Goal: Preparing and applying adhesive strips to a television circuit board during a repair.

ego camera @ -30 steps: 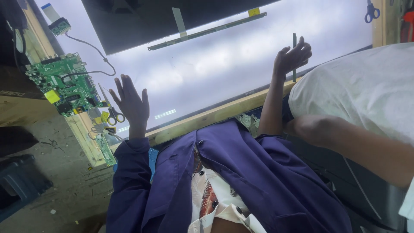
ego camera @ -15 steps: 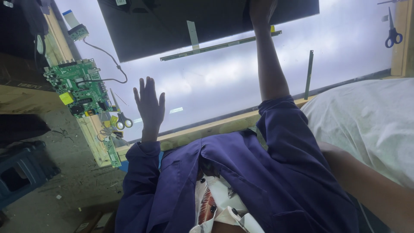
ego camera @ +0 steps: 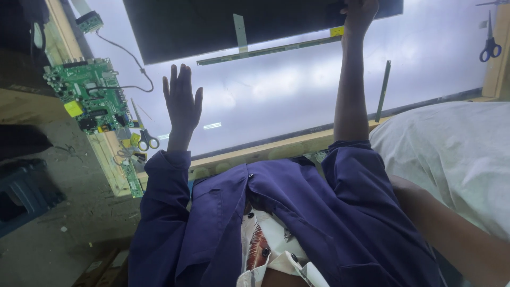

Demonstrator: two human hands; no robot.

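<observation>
My left hand (ego camera: 182, 103) hovers open, fingers spread, over a bright white lit panel (ego camera: 297, 90). My right arm stretches across that panel, and my right hand (ego camera: 360, 15) grips the near edge of a large dark screen sheet (ego camera: 212, 26) at the far side. A long thin circuit strip (ego camera: 271, 49) hangs along the dark sheet's edge on a flat ribbon. A short dark strip (ego camera: 383, 90) lies on the lit panel to the right of my right arm. My purple sleeves fill the foreground.
A wooden frame (ego camera: 255, 154) borders the lit panel. A green circuit board (ego camera: 87, 101) with a cable and yellow-handled scissors (ego camera: 146, 139) lie at the left. Blue scissors (ego camera: 490, 48) lie at the far right. Another person in a white shirt (ego camera: 451, 154) is close on my right.
My right hand let go of the short dark strip, which now lies on the panel, and reached out to the dark sheet's edge. My left hand stayed open.
</observation>
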